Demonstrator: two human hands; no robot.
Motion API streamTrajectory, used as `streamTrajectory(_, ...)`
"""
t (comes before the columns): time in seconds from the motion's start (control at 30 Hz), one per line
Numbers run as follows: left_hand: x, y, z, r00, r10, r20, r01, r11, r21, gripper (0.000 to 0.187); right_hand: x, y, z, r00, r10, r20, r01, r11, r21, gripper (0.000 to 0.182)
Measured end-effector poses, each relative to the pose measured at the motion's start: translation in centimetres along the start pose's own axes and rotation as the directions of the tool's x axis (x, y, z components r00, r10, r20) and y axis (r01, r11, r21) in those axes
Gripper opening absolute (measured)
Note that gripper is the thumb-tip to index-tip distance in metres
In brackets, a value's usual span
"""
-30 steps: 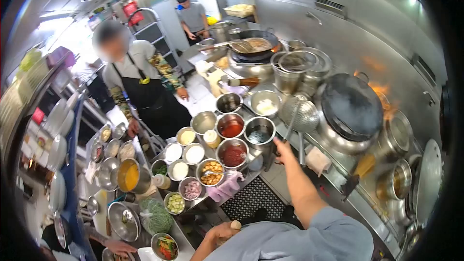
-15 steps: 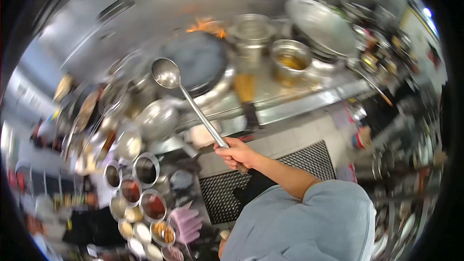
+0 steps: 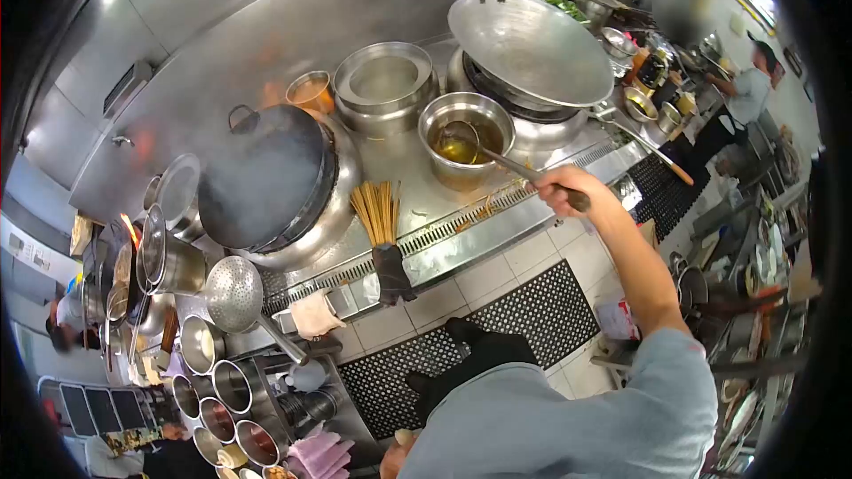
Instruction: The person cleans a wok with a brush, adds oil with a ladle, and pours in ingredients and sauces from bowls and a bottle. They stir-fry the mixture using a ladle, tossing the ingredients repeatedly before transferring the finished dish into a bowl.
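My right hand is closed around the handle of a ladle. The ladle's bowl is down inside a steel pot of yellowish oil. My left hand shows only in part at the bottom edge beside my shirt. A small pale thing sticks up from it, which I cannot make out. Left of the pot, a large dark wok smokes on its burner. Between them a bundled bamboo brush lies on the stove's front edge.
A big steel wok leans on the right burner, near a wood-ended handle. A perforated strainer and several sauce pots stand at the left. A folded cloth hangs at the stove edge. Another person works at far right.
My right hand has swung right with the ladle, from in front of the smoking wok to the oil pot. The ladle's bowl has gone down into the pot. The view has shifted.
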State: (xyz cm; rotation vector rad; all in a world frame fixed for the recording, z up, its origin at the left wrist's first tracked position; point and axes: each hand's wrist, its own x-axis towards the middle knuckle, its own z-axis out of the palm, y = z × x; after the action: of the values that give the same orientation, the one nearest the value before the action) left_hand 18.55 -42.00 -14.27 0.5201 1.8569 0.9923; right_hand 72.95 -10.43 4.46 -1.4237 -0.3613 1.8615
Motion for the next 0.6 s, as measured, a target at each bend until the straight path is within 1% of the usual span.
streamTrajectory(0.03,-0.5,-1.1,1.5,0.966,-0.153,0.208,0.137,0.987,0.089,0.048,-0.3,-0.2,-0.7,0.999,-0.040,0.011,0.040,0.999,-0.011,0.030)
streamTrajectory(0.07,-0.9,-1.5,2.6,0.891,-0.273,0.362,0.213,0.957,0.199,0.048,-1.0,0.7,-1.4,0.997,-0.074,0.019,0.075,0.997,-0.016,0.031)
streamTrajectory(0.1,-1.1,-1.7,3.6,0.826,-0.347,0.445,0.239,0.930,0.281,0.048,-1.8,1.7,-1.7,0.994,-0.107,0.028,0.107,0.994,-0.016,0.033)
streamTrajectory(0.13,-1.2,-1.8,4.4,0.785,-0.389,0.482,0.248,0.910,0.331,0.047,-2.8,2.0,-1.4,0.989,-0.148,-0.009,0.148,0.988,-0.039,0.036)
streamTrajectory(0.2,-1.5,-2.0,5.4,0.794,-0.403,0.456,0.261,0.902,0.343,0.047,-4.6,2.1,-0.2,0.968,-0.241,-0.069,0.234,0.967,-0.096,0.042)
streamTrajectory(0.27,-1.8,-2.6,6.1,0.837,-0.378,0.397,0.257,0.910,0.325,0.046,-5.0,1.4,-0.4,0.966,-0.244,-0.082,0.241,0.969,-0.048,0.043)
streamTrajectory(0.3,-1.8,-3.2,6.2,0.865,-0.344,0.366,0.231,0.919,0.319,0.046,-5.0,0.9,-0.4,0.967,-0.242,-0.077,0.240,0.970,-0.033,0.044)
streamTrajectory(0.37,-2.4,-4.9,6.1,0.923,-0.235,0.304,0.144,0.945,0.292,0.045,-4.3,0.0,-0.4,0.966,-0.259,-0.001,0.259,0.965,-0.041,0.047)
streamTrajectory(0.4,-2.6,-6.4,6.2,0.936,-0.232,0.266,0.178,0.961,0.213,0.045,-3.6,-0.4,-0.1,0.965,-0.260,0.012,0.261,0.965,-0.043,0.049)
streamTrajectory(0.43,-2.1,-7.9,6.0,0.848,-0.456,0.272,0.499,0.859,-0.116,0.042,-2.9,-0.8,0.5,0.962,-0.268,0.048,0.271,0.961,-0.061,0.049)
streamTrajectory(0.47,-3.4,-4.1,7.0,0.839,-0.493,0.232,0.520,0.851,-0.072,0.040,-2.1,-1.2,1.5,0.955,-0.282,0.094,0.288,0.956,-0.058,0.049)
streamTrajectory(0.5,-4.2,-2.0,7.6,0.856,-0.500,0.130,0.497,0.866,0.060,0.041,-1.2,-1.3,2.6,0.945,-0.294,0.141,0.304,0.951,-0.050,0.049)
streamTrajectory(0.57,-6.1,-0.2,8.6,0.861,-0.501,-0.085,0.502,0.813,0.295,0.044,0.9,-1.6,5.0,0.919,-0.314,0.241,0.342,0.936,-0.087,0.047)
streamTrajectory(0.6,-6.4,-1.8,8.6,0.904,-0.421,-0.069,0.426,0.881,0.208,0.047,2.5,-1.6,6.7,0.899,-0.301,0.319,0.351,0.930,-0.112,0.046)
